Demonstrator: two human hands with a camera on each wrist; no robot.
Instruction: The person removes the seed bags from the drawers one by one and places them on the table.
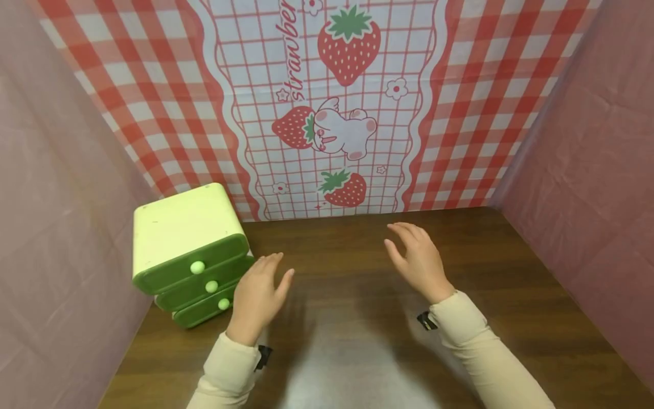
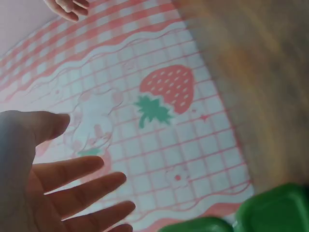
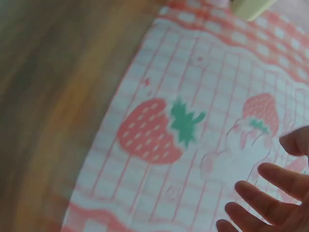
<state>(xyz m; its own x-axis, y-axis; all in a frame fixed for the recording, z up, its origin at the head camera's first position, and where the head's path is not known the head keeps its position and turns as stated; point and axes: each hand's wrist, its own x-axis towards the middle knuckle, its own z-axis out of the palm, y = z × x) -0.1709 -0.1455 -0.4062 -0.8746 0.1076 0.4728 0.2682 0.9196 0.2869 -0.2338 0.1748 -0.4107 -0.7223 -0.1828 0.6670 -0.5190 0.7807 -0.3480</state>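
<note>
At the far left of the dark wood-grain bench [image 1: 357, 272] stands a small pale-yellow plastic drawer chest with three green drawer fronts and pale round knobs [image 1: 191, 253], pushed up near the pink cloth side wall [image 1: 56, 227]. All three drawers look closed, though they sit fanned slightly askew from one another, the lowest set furthest to the right. Nothing has been taken out of it and nothing lies on the bench beside it, so the work looks to be at its very start: the chest is untouched and every drawer is yet to be pulled.

Just right of the chest hovers the left hand [image 1: 258, 292], fingers straight and loosely spread, holding nothing; its fingertips are near the middle drawer front but I judge them apart from it. The left wrist view shows the same fingers [image 2: 82, 193] splayed, with green drawer corners at the bottom edge.

Further right, well clear of the chest, the right hand [image 1: 416, 261] hangs over the bench, fingers relaxed and slightly bent, empty; the right wrist view agrees.

Behind them stands a red-and-white checked backdrop cloth printed with strawberries and a white rabbit [image 1: 327, 108]. The only legible writing runs vertically on it: "strawber", cut off by the top edge. No brand or label shows on the chest.
</note>
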